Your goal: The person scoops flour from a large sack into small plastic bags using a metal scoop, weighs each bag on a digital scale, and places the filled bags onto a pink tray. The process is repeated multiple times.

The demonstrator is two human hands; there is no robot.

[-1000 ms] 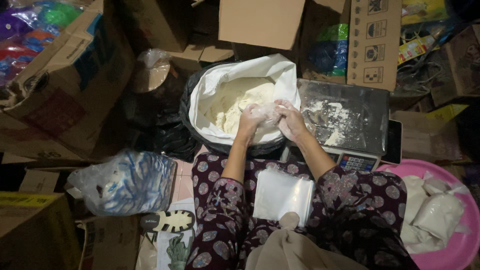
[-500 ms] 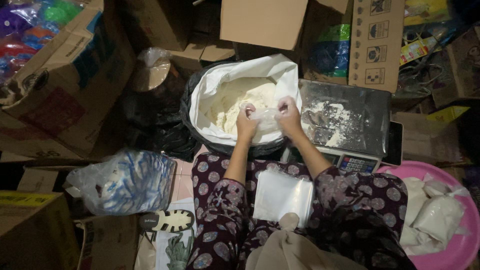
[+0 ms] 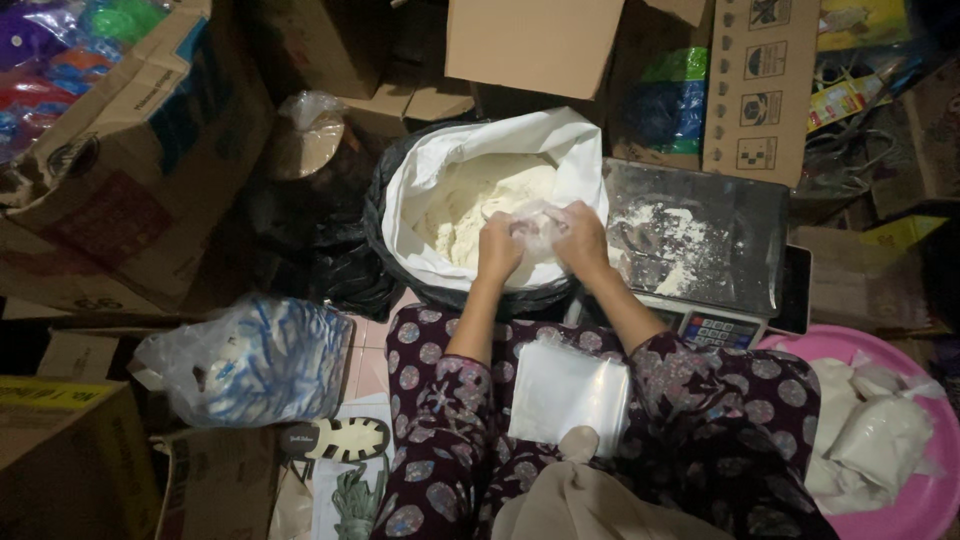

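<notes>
A big white sack [image 3: 570, 140] lined in black plastic stands open before me, filled with pale flour [image 3: 480, 195]. Over its near rim my left hand [image 3: 497, 250] and my right hand [image 3: 578, 238] both grip a small clear plastic bag [image 3: 533, 222], holding it between them above the flour. A stack of flat clear bags [image 3: 566, 392] rests on my lap.
A weighing scale with a flour-dusted metal pan [image 3: 700, 235] sits right of the sack. A pink basin [image 3: 925, 500] holds filled bags at lower right. Cardboard boxes [image 3: 130, 170] crowd the back and left. A bag of blue-white items [image 3: 250, 360] and a sandal [image 3: 335, 440] lie left.
Both hands with the small bag have drawn slightly toward me, to the sack's near rim.
</notes>
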